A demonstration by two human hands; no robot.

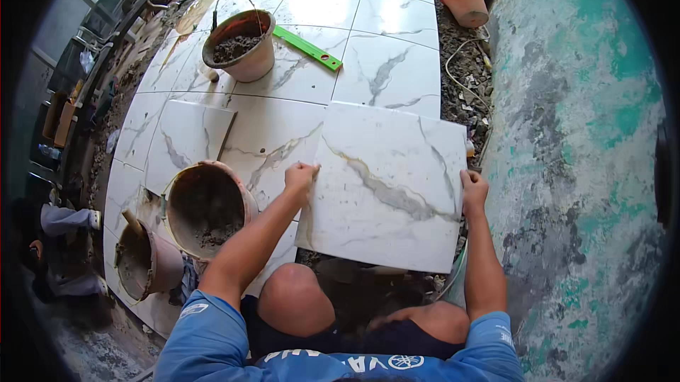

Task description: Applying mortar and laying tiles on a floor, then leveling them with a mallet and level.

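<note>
The marble-look tile (388,187) is the big white square with grey and gold veins that I hold by two opposite edges, tilted slightly askew, just above my knees and overlapping the laid tile floor (283,84) beyond it. Its near edge hangs over a dark, unfinished patch of ground, most of which the tile itself hides. My left arm stretches out nearly straight from the blue sleeve, and my left hand (300,176) is curled closed on the tile's left edge, fingertips tucked on top. My right forearm runs up alongside the tile's right side, with my right hand (474,191) closed around that edge, thumb on the face; the fingers underneath are hidden. Right of the tile rises a rough grey-green wall (581,169). Left of the tile lies a tipped mortar bucket (207,208), and a smaller bucket (145,261) sits farther left of it. Beyond the tile stands another bucket with mortar (241,45) beside a green level (308,49). The far left rim is too dark and bent to make out.
</note>
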